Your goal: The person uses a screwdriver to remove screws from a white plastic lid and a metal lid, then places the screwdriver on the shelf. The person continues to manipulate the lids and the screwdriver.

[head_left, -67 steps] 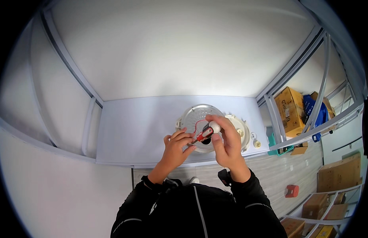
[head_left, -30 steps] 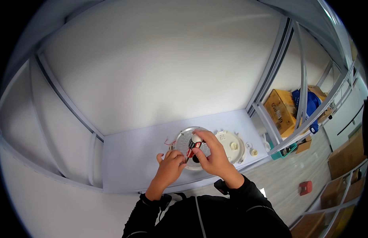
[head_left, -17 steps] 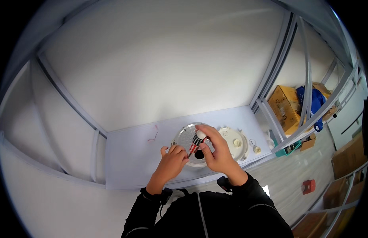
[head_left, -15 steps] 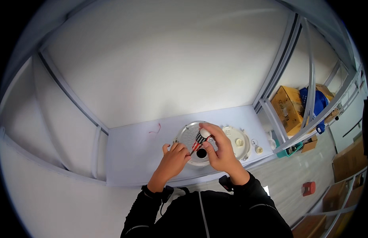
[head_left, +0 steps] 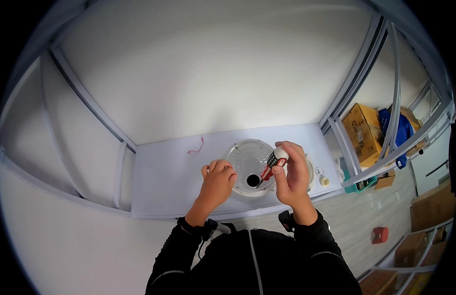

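Note:
A screwdriver [head_left: 274,162] with a white, black and red handle is in my right hand [head_left: 295,175], whose fingers and thumb close round the handle. Its shaft slants down and left over the lower right part of a round, shiny dish [head_left: 238,156], close to the dark round hole [head_left: 253,180]. At the dish's left rim is my left hand [head_left: 218,184], fingers curled and pressed together. Whatever those fingertips may hold is hidden. Partly behind my right hand, a cream-coloured round part [head_left: 310,172] lies beside the dish.
A pink-red cord [head_left: 197,146] lies on the white table [head_left: 164,177] at left. Small pale fittings [head_left: 324,181] sit right of the dish. Grey frame posts [head_left: 353,73] border the table. Beyond it are a cardboard box [head_left: 362,135], a teal crate [head_left: 358,186] and a red stool [head_left: 380,235].
My right hand has carried the screwdriver rightward, so its tip has left my left fingertips and is now right of the dark hole. My left hand remains at the dish's left rim.

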A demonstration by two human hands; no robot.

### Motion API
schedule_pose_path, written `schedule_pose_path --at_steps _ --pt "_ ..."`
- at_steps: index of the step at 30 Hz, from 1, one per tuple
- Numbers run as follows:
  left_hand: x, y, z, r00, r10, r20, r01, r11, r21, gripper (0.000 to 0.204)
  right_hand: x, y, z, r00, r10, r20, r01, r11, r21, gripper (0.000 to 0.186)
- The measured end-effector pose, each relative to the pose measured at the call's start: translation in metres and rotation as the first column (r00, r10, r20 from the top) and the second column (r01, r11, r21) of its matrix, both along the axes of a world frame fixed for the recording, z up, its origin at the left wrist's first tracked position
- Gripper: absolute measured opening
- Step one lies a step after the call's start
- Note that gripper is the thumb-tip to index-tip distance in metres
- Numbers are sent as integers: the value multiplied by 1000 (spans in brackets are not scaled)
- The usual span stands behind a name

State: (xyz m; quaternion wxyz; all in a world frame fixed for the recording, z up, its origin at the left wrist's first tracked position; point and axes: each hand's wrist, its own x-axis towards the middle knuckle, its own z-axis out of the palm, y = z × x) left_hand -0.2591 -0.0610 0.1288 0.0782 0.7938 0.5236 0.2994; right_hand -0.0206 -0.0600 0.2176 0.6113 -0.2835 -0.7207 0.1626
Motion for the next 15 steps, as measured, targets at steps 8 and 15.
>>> schedule_pose_path --at_steps 8,15 --pt "-17 0 -8 960 50 276 -87 989 123 14 -8 -7 -4 982 178 55 -166 971 -170 44" --pt "-85 7 -58 916 313 250 -289 949 -127 16 -41 -7 -4 952 233 200 -200 964 -173 43"
